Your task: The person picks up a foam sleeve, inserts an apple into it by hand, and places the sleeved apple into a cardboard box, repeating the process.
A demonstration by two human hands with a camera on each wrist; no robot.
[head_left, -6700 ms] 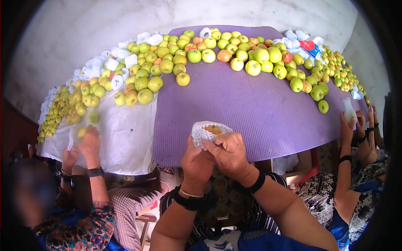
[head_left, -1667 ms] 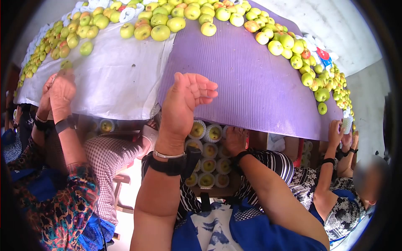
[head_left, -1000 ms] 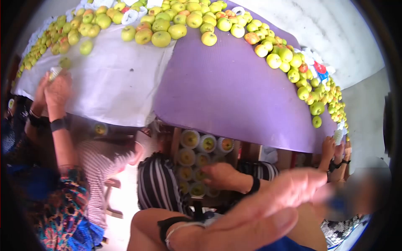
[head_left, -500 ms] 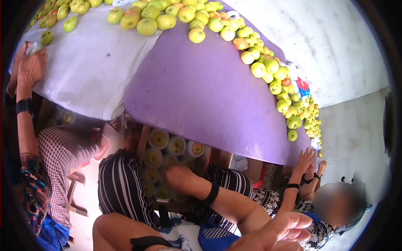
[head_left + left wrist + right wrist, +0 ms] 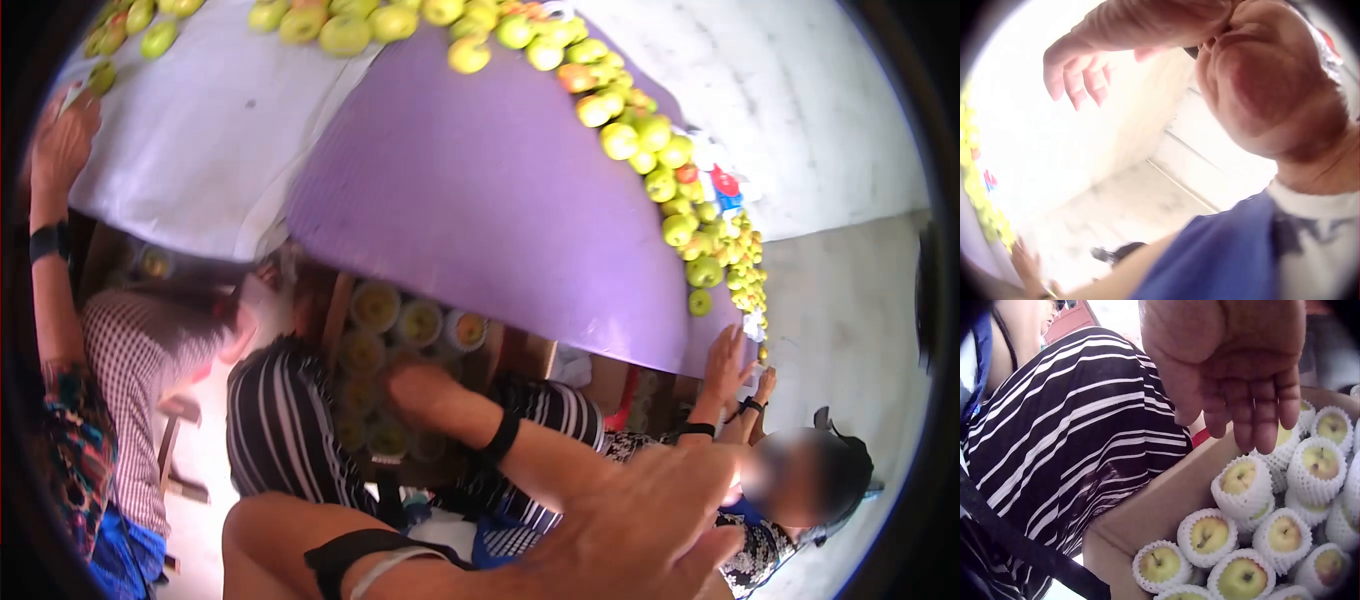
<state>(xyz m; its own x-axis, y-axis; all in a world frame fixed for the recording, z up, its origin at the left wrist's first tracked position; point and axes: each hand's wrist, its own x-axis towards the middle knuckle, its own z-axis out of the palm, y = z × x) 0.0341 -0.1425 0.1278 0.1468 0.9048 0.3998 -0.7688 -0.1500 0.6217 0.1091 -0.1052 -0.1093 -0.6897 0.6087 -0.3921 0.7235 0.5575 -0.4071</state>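
Note:
My left hand (image 5: 640, 515) is raised close to my body, holding nothing; in the left wrist view its fingers (image 5: 1082, 75) hang loosely bent. Low beneath the table edge, my right hand (image 5: 430, 395) is over a box of apples wrapped in white foam nets. The right wrist view shows the empty right palm (image 5: 1229, 356) with fingers extended down, above or at the netted apples (image 5: 1238, 478) in the cardboard box (image 5: 1147, 515); contact cannot be told. Unwrapped apples (image 5: 620, 140) lie along the far side of the purple mat (image 5: 480, 200).
A white cloth (image 5: 230, 120) joins the mat on the left. A neighbour's hand (image 5: 65, 145) works at the left edge, and another person's hand (image 5: 725, 365) is at the right end. Striped fabric (image 5: 285, 420) covers the legs beside the box.
Both hands held a netted apple in the earliest frame; now neither holds one. The right hand has gone down to the box, the left back toward my body. The head view has turned right.

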